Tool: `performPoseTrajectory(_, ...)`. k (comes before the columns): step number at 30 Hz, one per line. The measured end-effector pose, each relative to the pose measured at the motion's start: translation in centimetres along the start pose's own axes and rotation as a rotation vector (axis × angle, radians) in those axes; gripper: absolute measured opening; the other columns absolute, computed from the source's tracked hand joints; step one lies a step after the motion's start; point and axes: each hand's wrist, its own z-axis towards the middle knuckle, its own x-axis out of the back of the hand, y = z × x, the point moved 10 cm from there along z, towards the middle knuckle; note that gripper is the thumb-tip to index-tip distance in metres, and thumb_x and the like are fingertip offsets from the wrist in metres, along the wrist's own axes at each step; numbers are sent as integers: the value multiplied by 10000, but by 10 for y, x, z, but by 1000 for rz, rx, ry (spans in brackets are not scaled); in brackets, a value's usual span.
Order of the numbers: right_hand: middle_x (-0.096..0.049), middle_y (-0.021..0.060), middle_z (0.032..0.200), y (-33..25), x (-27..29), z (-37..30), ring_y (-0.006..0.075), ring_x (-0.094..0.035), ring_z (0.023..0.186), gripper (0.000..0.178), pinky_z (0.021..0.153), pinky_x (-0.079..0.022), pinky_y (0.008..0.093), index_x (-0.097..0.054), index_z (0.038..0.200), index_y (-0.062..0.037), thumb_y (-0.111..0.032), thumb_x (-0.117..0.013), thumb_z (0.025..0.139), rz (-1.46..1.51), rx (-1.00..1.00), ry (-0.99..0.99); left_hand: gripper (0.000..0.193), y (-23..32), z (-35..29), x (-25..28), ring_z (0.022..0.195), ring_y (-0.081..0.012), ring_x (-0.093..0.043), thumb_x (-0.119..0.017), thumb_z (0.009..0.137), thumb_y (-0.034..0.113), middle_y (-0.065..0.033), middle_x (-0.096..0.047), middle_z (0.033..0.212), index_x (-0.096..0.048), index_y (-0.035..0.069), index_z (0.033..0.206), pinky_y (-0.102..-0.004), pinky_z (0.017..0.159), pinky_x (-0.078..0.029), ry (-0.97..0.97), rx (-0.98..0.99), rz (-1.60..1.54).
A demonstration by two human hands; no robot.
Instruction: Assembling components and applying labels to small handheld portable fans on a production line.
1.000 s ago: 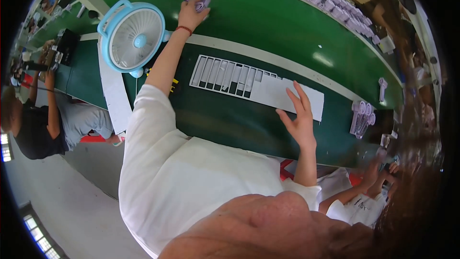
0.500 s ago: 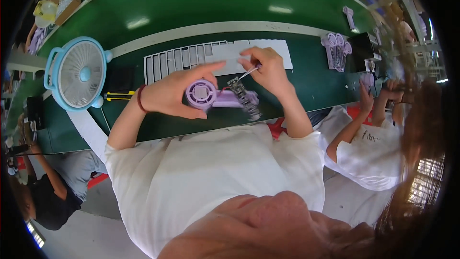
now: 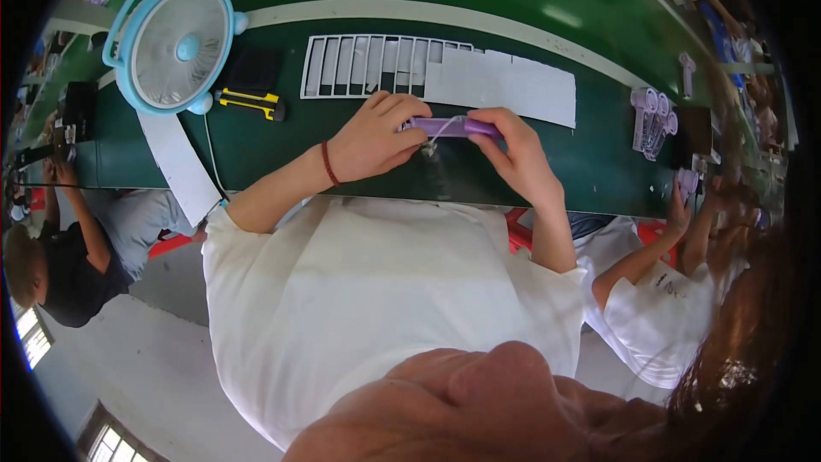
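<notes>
A purple handheld fan body (image 3: 451, 127) is held up sideways over the near part of the green table, between both hands. Round its left end close the fingers of my left hand (image 3: 380, 139), hiding most of that end. My right hand (image 3: 520, 154) pinches the right end between thumb and fingers. A thin pale strip (image 3: 443, 130) crosses the body's front; whether it is a cord or a tool I cannot tell. Below it hangs a small pale, blurred bit (image 3: 430, 150). The circuit board cannot be made out clearly.
Beyond my hands lies a white slotted tray (image 3: 368, 96) with a white sheet (image 3: 505, 85). A blue desk fan (image 3: 175, 47) and a yellow cutter knife (image 3: 250, 103) are at left. Purple fan parts (image 3: 652, 124) stand at right. Co-workers sit on both sides.
The purple body has been lifted and turned edge-on. My right hand has gone from the tweezers and board to the body's right end. The whole view has shifted.
</notes>
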Motion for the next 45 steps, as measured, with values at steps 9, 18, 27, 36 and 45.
performPoseTrajectory(9,-662,100,1099,-13,-36,17,319,-645,904,268,818,-553,409,-722,1105,-76,-61,-805,851,-413,285,-4,243,5,-11,-10,1160,-226,-638,-776,753,97,1,-673,1160,-662,127,966,-396,951,-520,217,-108,65)
performPoseTrajectory(18,-702,52,1000,-6,-35,-7,268,-667,966,272,834,-554,387,-773,1030,-72,-78,-867,775,-610,381,209,137,10,-9,-13,1118,-218,-643,-694,820,113,-45,-659,1064,-643,111,947,-398,957,-522,231,-146,197)
performPoseTrajectory(27,-735,107,1097,-7,0,27,328,-717,946,210,798,-590,400,-745,1075,-55,-10,-769,871,-341,290,230,445,5,10,22,1141,-350,-631,-774,830,144,-141,-674,1140,-620,43,1236,-446,1006,-511,14,-56,-313)
performPoseTrajectory(36,-679,122,916,40,-38,121,357,-699,892,51,750,-574,455,-679,923,-44,-64,-701,881,-557,340,-104,439,-82,17,-19,1421,-341,-499,-485,1101,348,-119,-637,1459,-692,29,1321,-461,1197,-372,-158,101,-249)
performPoseTrajectory(45,-667,118,864,31,-51,135,352,-700,833,102,711,-564,443,-642,891,-49,-76,-725,837,-731,407,-205,437,-80,16,-23,1446,-321,-471,-535,1063,349,-103,-617,1480,-685,37,1329,-477,1196,-361,-185,126,-138)
